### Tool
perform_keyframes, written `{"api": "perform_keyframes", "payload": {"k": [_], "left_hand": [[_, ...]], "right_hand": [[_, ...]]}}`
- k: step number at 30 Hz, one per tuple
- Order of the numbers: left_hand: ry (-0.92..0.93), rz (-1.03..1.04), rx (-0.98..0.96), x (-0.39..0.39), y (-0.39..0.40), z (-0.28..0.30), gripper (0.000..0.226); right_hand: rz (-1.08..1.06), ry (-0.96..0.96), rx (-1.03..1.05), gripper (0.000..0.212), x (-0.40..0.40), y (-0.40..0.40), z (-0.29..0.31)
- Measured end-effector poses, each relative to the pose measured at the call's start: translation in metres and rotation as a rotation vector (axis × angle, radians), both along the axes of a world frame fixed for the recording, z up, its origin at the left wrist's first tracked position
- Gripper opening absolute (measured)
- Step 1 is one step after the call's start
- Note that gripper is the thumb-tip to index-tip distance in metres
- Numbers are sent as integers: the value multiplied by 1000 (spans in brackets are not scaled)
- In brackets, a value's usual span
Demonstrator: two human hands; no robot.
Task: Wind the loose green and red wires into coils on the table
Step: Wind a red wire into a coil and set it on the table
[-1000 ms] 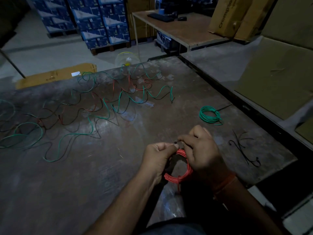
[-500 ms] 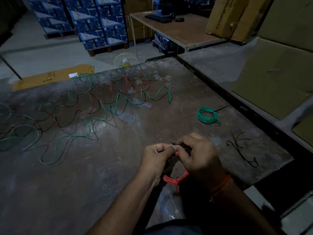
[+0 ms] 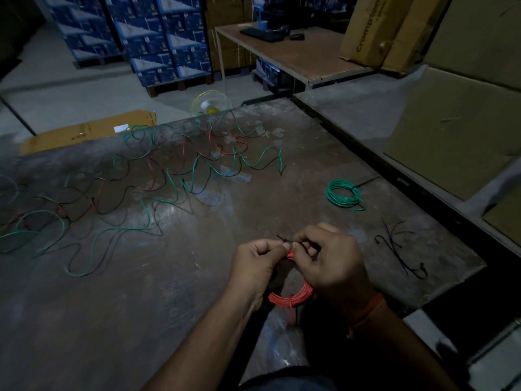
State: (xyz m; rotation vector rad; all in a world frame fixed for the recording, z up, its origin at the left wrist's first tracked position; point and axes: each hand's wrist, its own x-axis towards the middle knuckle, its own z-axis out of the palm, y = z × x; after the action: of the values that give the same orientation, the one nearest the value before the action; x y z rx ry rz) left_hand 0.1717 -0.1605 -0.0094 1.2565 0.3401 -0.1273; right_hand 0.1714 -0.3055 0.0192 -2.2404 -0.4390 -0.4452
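Low in the frame's centre, the left hand [image 3: 258,263] and right hand [image 3: 332,266] gripped the red coil [image 3: 293,299], apparently pinching a black tie [image 3: 282,239].

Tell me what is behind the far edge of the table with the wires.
Behind the table stand a fan, partly hidden by the edge, and a flat cardboard box on the floor. The fan's base is covered.

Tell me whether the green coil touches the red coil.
Apart. The head view shows the green coil lying alone on the table, bare tabletop between it and the red coil in the hands.
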Motion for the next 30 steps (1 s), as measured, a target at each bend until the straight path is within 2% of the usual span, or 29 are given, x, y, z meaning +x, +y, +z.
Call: {"api": "perform_keyframes", "payload": {"k": [6,11,17,20,22,24,25,28,30], "left_hand": [[-35,-30,50,-2,1,2,19],[-29,-23,47,-4,0,5,12],[-72,-60,153,-5,-1,1,14],[-59,-59,157,-7,-2,1,15],[-49,-49,130,-8,-2,1,16],[-46,-54,124,-9,-1,1,11],[-54,-66,129,-10,-1,2,9],[-87,-121,148,-12,-3,6,8],[-102,-156,151,-12,-3,8,8]], "right_hand": [[14,-5,3,4,1,-2,1],[47,-14,-60,2,2,-3,-1],[16,-49,-184,7,4,-2,-1],[21,-2,-126,8,4,-2,-2],[46,138,72,17,4,-4,0],[20,346,287,42,10,-8,1],[-14,427,345,48,16,-12,-1],[-13,723,497,47,33,-20,-2],[64,908,549,56,38,-21,-3]]}}
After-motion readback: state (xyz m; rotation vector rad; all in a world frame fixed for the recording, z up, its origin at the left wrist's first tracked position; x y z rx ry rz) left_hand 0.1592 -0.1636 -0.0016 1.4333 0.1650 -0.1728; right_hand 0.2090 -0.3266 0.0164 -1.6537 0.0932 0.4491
